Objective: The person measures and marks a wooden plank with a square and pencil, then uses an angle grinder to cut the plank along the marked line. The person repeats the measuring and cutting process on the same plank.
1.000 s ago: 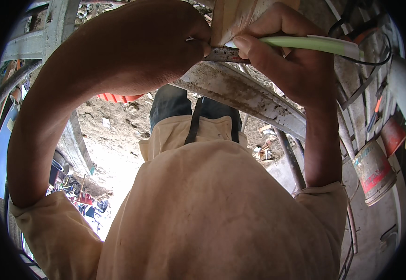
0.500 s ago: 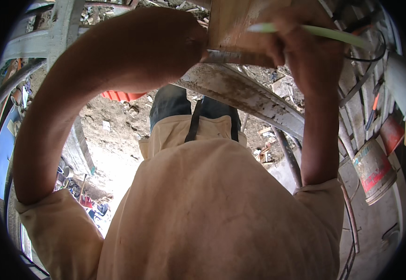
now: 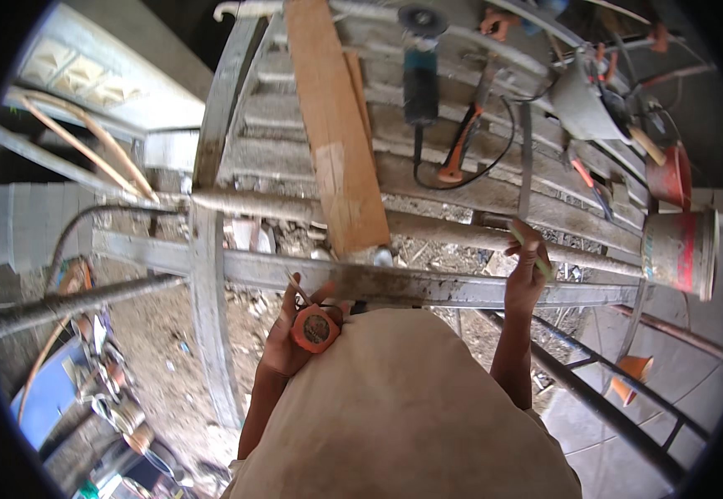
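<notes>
My left hand [image 3: 276, 348] is closed around an orange tape measure [image 3: 315, 330] in front of my shirt. A thin pale strip pokes up between its fingers; I cannot make out what it is. To the right, my right hand [image 3: 525, 279] grips a slim pale green stick [image 3: 543, 267], pencil-like in shape, above a grey metal beam [image 3: 461, 291]. A long wooden board [image 3: 336, 150] lies across the slatted bench, its near end just beyond the beam. Neither hand touches the board.
On the slats [image 3: 270, 125] lie an angle grinder [image 3: 420, 87] and a hammer [image 3: 466, 133] with an orange and black handle. A stained bucket [image 3: 679, 251] and a red container [image 3: 669, 176] stand at the right. Dark metal rails [image 3: 602, 399] slant at lower right; debris covers the ground.
Both hands have come away from the board and down nearer my body. The view has tilted up and shows more of the bench. The green stick stays in my right hand.
</notes>
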A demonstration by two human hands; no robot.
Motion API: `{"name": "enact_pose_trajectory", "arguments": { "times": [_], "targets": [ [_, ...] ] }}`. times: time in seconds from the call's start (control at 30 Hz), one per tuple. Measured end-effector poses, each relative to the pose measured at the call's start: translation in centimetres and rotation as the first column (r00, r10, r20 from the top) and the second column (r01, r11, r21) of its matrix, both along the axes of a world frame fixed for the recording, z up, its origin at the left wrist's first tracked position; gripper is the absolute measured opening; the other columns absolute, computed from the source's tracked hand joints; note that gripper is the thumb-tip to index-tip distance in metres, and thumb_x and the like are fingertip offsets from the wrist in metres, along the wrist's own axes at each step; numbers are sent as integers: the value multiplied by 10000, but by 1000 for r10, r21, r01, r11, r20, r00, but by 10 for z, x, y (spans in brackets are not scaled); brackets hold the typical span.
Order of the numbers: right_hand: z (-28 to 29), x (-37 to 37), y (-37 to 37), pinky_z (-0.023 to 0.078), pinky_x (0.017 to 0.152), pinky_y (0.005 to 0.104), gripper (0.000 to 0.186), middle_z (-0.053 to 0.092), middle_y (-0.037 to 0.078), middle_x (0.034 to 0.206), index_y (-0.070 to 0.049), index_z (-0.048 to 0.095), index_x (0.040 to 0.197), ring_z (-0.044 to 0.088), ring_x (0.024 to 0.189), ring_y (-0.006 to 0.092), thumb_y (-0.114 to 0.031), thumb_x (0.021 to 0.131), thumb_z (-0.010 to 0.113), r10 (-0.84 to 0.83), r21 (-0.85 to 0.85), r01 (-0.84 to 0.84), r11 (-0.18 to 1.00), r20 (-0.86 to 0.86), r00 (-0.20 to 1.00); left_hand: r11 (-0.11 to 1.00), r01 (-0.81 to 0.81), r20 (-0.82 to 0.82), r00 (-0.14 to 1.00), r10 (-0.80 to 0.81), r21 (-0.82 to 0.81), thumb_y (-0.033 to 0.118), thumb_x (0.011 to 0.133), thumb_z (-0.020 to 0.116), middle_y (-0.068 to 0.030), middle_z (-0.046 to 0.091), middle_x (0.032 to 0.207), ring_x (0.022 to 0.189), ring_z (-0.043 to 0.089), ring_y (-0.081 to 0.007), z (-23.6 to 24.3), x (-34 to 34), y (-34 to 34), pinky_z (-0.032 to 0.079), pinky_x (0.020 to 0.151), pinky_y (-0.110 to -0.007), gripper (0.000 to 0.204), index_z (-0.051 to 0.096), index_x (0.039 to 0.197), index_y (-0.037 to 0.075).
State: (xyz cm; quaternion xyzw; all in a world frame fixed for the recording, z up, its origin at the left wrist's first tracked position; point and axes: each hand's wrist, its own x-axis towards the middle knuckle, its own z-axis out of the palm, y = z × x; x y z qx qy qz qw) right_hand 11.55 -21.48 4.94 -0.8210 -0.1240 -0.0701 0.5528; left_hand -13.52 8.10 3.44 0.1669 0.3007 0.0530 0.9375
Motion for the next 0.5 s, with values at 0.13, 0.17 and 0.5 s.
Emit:
{"name": "enact_pose_trajectory", "arguments": {
  "times": [0.13, 0.17, 0.5],
  "targets": [
    [-11, 34, -22, 542, 781, 453, 344, 689, 192, 1026, 31, 683, 1146, 698, 883, 322, -275, 1073, 545, -320, -29, 320, 947, -4, 947, 802, 275, -40, 953, -300, 530, 288, 978, 689, -285, 472, 1441, 963, 708, -373, 8, 41, 62, 620, 759, -451, 991, -11, 1679, 288],
    [-17, 51, -25, 544, 803, 464, 329, 685, 209, 1028, 36, 679, 1137, 702, 902, 363, -263, 1056, 567, -373, -187, 357, 915, -52, 927, 691, 242, -85, 964, -254, 681, 233, 953, 727, -279, 505, 1411, 914, 717, -322, 15, 62, 81, 617, 735, -442, 1044, -27, 1674, 246],
    [-74, 127, -32, 540, 880, 545, 462, 714, 275, 1081, -42, 692, 1144, 688, 1041, 460, -418, 880, 736, -337, -753, 205, 626, -25, 941, -837, 380, -407, 888, 212, 394, 533, 918, 713, -222, 496, 1512, 1264, 581, -439, -40, 265, 239, 478, 1023, -601, 913, 230, 1645, 265]
  ]
}}
